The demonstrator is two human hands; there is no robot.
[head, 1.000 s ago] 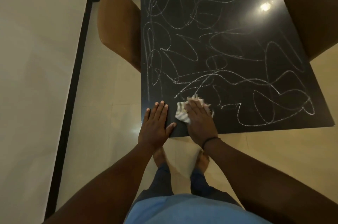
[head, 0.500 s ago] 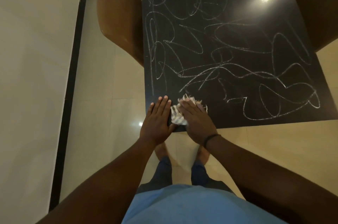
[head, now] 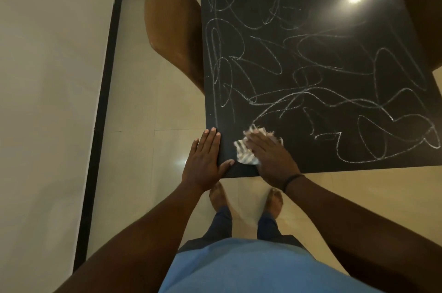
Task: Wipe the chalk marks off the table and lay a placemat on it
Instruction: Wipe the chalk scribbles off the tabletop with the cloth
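Right hand [head: 270, 156] presses flat on the cloth [head: 246, 153] at the table's [head: 334, 29] near-left corner, no grip closed on it, left hand [head: 205, 161] spread beside, bracing; the rag looks soft, light, best bunched from above.

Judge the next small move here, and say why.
Probably push the cloth under the right hand forward and right: only the near-left corner looks clean, chalk marks cover the rest of the table, and the left hand braces the corner.

Head camera looks steeply down, close above table [head: 334, 29].
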